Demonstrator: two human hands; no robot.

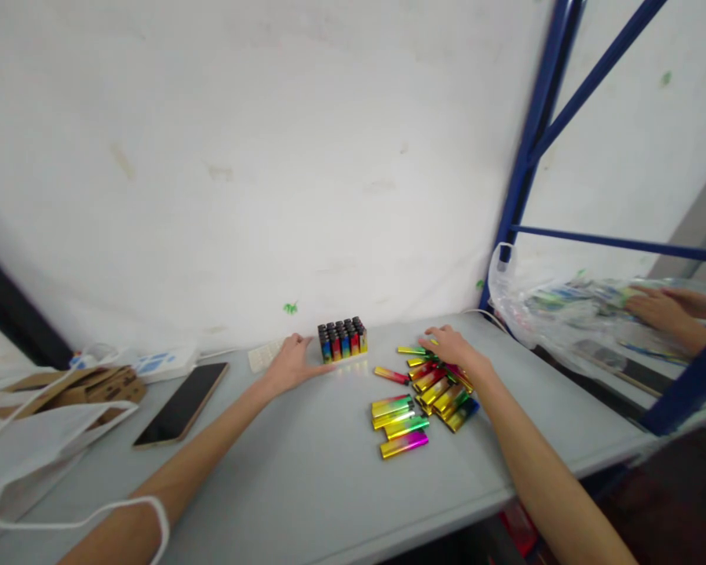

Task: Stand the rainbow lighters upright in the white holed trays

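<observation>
A block of upright lighters (342, 342) with black tops and red, blue and yellow bodies stands in a pale, low tray near the wall. At its left end is my left hand (294, 365), thumb stretched along the front edge and fingers apart from it. My right hand (452, 350) is bent over the far side of a loose pile of shiny metallic lighter sleeves (441, 391), yellow fading to green, red or blue. Its fingers close on a yellow-green sleeve, mostly hidden. Several more sleeves (401, 424) lie side by side nearer me.
On the left lie a phone (181, 404), a power strip (165, 365), a cardboard box (103, 392) and a white bag (35, 451). A blue metal frame (521, 169) rises at right. Beyond it, another person's hands (664, 306) handle items in clear plastic (541, 294).
</observation>
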